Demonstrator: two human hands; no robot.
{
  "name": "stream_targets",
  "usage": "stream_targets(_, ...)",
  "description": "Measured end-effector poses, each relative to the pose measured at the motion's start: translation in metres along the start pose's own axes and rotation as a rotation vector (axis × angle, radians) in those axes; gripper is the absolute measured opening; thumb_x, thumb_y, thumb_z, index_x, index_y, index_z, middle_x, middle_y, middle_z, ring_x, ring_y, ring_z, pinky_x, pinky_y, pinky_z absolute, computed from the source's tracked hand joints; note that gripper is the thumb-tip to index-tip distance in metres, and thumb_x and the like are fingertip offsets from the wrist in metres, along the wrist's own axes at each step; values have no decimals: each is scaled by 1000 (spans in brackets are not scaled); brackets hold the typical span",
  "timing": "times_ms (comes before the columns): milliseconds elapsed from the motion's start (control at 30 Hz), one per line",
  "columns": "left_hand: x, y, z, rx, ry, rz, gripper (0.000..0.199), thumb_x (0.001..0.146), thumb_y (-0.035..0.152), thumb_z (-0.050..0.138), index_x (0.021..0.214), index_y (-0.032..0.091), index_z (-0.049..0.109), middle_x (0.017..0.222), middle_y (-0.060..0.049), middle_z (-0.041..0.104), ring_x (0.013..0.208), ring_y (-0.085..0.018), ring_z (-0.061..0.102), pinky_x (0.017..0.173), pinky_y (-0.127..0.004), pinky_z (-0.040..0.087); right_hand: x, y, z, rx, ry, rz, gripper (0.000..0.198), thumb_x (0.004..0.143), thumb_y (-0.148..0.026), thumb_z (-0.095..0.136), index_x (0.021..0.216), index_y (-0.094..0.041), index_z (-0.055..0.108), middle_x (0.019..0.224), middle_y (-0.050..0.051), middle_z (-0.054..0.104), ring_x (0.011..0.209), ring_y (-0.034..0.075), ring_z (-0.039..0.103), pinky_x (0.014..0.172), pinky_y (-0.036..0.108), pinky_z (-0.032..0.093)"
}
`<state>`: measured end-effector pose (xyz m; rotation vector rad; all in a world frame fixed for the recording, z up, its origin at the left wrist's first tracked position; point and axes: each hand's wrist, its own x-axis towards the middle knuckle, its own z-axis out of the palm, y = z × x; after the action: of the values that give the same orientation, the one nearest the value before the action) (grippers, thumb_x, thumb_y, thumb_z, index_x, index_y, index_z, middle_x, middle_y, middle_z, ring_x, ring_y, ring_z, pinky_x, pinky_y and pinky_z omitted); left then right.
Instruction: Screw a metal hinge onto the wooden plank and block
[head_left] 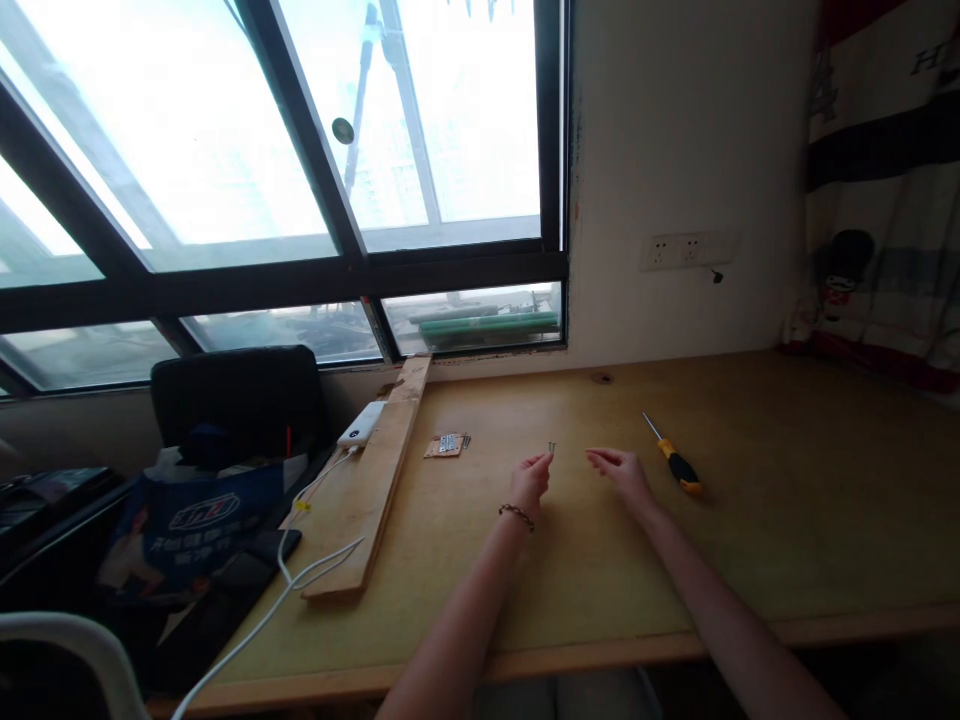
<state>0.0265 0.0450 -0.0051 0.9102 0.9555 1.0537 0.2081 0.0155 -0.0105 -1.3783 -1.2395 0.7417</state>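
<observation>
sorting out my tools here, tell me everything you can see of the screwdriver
The screwdriver lies on the tabletop, to the right of the right hand. Its thin, metal-looking shaft points away from the person, slanting left; the tip is too small to make out. The thick handle, seemingly plastic or rubber, is black in the middle and orange-yellow at both ends. Only the tabletop touches it.

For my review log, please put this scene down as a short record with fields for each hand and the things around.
Left hand: holds small screws
Right hand: fingertips close together; any held item too small to tell
Screwdriver: on table, right of right hand
Metal pieces: left of left hand
Board: table's left part
Window: beyond table
</observation>
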Motion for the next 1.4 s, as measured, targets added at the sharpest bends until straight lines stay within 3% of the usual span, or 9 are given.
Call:
stream_targets(133,-7,-18,13,112,-58,-6,44,52,51,69,70,12,60,41,9,29,37,-2,21,39,-20,12,-16,-6,28,264,-136,93,41,60,-47,67,84,-14,71,64,3,63,56,12,47,53,25,36)
stream_targets(300,-7,-24,9,178,-50,45,41,54,47,69,70,10,64,46,5,43,42,-4,30,43,-20,20,-20,-10,29,389,-201,160,36,55,-42,73,80,-16,72,70,4,66,60,11,47,55,24,35)
stream_targets(400,-6,-23,7,189,-133,119,38,55,44,70,71,10,66,57,0,54,51,-7,42,50,-21,29,-21,-9,30,454,-216,234,38,51,-40,75,79,-14,71,72,5,66,59,11,48,56,24,35)
stream_targets(500,-5,-23,6,265,-172,179,38,56,45,68,73,10,67,57,0,54,54,-9,44,53,-22,31,-20,-6,31,437,-200,237,38,51,-41,75,76,-13,71,67,5,65,57,11,48,55,24,36)
stream_targets(667,-1,-15,-3,545,-79,289,40,60,41,66,86,11,67,45,8,33,44,-6,29,47,-22,22,1,-2,9,-54,-10,138,30,61,-40,66,75,-14,71,67,6,67,61,15,56,55,25,39)
stream_targets(767,5,-7,-16,648,47,366,36,64,40,62,86,12,66,46,8,33,45,-7,31,48,-22,23,20,0,-17,-565,151,153,20,67,-32,61,75,-18,71,77,8,69,75,20,62,63,26,41)
stream_targets(867,11,0,-30,689,172,387,32,67,39,58,83,13,67,47,6,37,46,-8,35,49,-22,26,31,4,-37,-866,175,241,20,72,-28,56,81,-17,70,82,11,69,81,22,62,64,26,42)
stream_targets(1000,15,1,-40,679,260,349,28,68,36,57,79,13,67,50,4,43,49,-9,41,49,-22,30,33,13,-44,-970,169,306,22,74,-24,52,85,-15,69,84,13,68,82,22,62,64,26,43)
stream_targets(1400,19,0,-46,866,315,323,26,72,36,54,80,14,66,53,2,50,52,-10,47,51,-22,32,27,22,-43,-1059,183,250,24,80,-29,49,87,-13,66,87,14,66,84,22,61,65,27,43)
